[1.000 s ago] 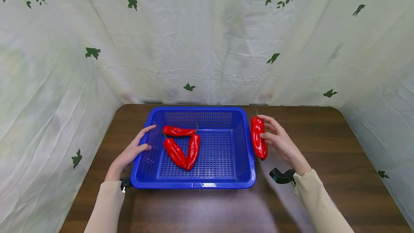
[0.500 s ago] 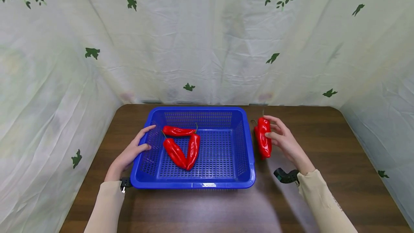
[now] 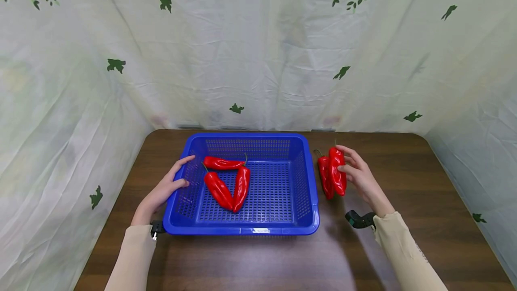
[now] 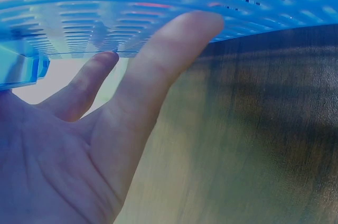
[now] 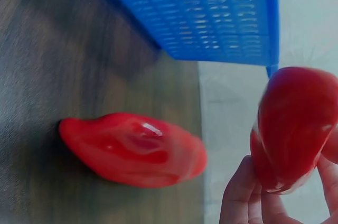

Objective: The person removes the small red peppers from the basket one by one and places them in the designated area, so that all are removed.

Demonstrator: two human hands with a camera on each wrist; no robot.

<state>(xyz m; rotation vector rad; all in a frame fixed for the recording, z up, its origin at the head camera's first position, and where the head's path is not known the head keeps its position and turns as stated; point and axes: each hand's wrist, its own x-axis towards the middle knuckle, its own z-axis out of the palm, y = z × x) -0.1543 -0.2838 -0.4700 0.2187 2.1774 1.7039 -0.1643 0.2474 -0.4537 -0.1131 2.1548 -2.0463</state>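
So, R grip point(image 3: 361, 179) w/ pepper point(image 3: 337, 178), glossy, tapered

Open room above basket point(image 3: 278, 231), lying pepper point(image 3: 324, 178) obstructing its right side

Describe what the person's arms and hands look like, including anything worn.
The left sleeve and right sleeve are cream; the right bears dark marks too small to read. There is a black left wrist device and a black, curved right wrist device with a greenish patch. The left hand and right hand wear no gloves.
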